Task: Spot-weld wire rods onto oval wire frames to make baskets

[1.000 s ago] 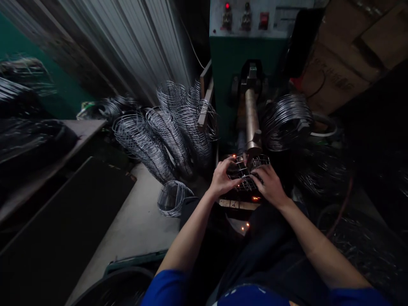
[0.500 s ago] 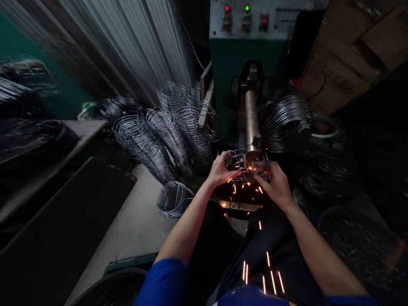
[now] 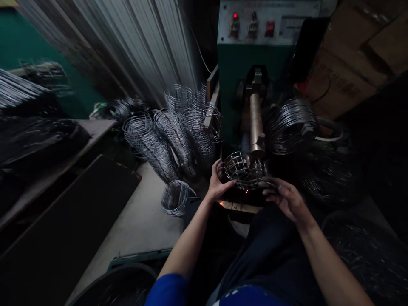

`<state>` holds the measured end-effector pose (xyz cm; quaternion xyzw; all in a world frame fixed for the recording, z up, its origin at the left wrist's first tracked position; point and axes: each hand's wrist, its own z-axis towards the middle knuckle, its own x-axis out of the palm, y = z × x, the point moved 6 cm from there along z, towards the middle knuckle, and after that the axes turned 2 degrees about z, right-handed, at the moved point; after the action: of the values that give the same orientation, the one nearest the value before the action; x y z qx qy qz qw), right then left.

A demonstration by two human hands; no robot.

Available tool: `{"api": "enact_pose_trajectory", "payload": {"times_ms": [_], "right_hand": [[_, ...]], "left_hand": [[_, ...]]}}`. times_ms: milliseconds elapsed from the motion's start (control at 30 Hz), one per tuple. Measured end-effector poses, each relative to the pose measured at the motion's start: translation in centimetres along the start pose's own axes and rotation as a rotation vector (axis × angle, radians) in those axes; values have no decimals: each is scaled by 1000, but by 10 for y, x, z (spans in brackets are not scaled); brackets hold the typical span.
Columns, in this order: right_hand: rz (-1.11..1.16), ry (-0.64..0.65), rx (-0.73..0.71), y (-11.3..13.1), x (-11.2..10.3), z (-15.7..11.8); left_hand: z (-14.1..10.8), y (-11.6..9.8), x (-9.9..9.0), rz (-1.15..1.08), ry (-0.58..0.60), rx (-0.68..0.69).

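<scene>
The left hand (image 3: pixel 219 182) grasps the wire basket (image 3: pixel 244 172) by its left side, the thumb along the near edge and the fingers bent around the far left of the mesh; the basket sits tilted under the near end of a thick metal bar (image 3: pixel 256 119), its open round side toward the person; the right hand (image 3: pixel 283 197) is at the basket's near right edge, fingers bent and thumb close to them; a thin dark thing seems to lie along the fingertips, but blur hides it, and I cannot tell whether this hand grips anything or touches the mesh.

The bar reaches toward the person from a green machine (image 3: pixel 231 76) at the far side; on the machine's pale panel (image 3: pixel 280 10) a red light (image 3: pixel 235 15) glows, with a dark light (image 3: pixel 254 15) to its right and a red switch (image 3: pixel 269 29) further right; below the basket lies a wooden strip (image 3: pixel 245 207), with an orange spark (image 3: pixel 222 204) at its left end.

Left of the machine, stacks of wire mesh (image 3: pixel 153 148) lean side by side; nearer, a single mesh tube (image 3: pixel 175 197) stands on the pale floor (image 3: pixel 140 216); right of the bar is a coil of wire (image 3: pixel 291 127), with cardboard boxes (image 3: pixel 341 80) beyond it at the far right.
</scene>
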<state>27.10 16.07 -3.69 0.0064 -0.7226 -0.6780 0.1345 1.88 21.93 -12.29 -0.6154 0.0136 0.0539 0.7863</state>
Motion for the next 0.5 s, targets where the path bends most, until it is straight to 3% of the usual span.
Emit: {"api": "enact_pose_trajectory", "payload": {"times_ms": [67, 167, 333, 500], "right_hand": [[-29, 76, -22, 9, 12, 1], [-180, 83, -99, 20, 23, 9], [-478, 116, -276, 33, 42, 24], [-853, 128, -488, 29, 49, 23]], "left_hand": [[1, -12, -6, 8, 4, 9], [7, -27, -8, 40, 79, 64], [18, -46, -2, 52, 275, 209], [9, -67, 10, 243, 312, 258]]}}
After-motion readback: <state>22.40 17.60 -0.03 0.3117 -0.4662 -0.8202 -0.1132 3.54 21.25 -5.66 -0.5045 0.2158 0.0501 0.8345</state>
